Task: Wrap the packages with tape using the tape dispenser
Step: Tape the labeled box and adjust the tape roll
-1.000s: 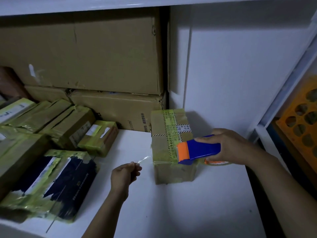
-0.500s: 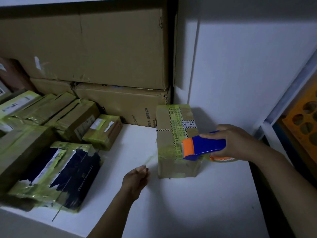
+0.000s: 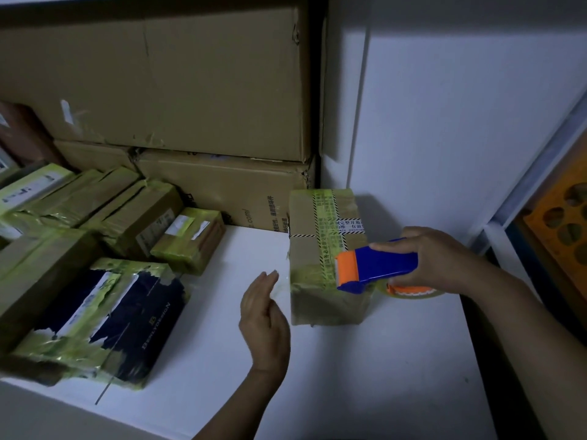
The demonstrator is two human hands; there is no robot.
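Here, blocky plastic dispenser (image 3: 381, 265) by cardboard package (image 3: 317, 309).

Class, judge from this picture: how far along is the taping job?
Done: the packages on the left wear yellowish tape. In hand: the right hand grips the tape dispenser at the upright box; the left hand is open beside it. Left: that box's lower part looks bare.
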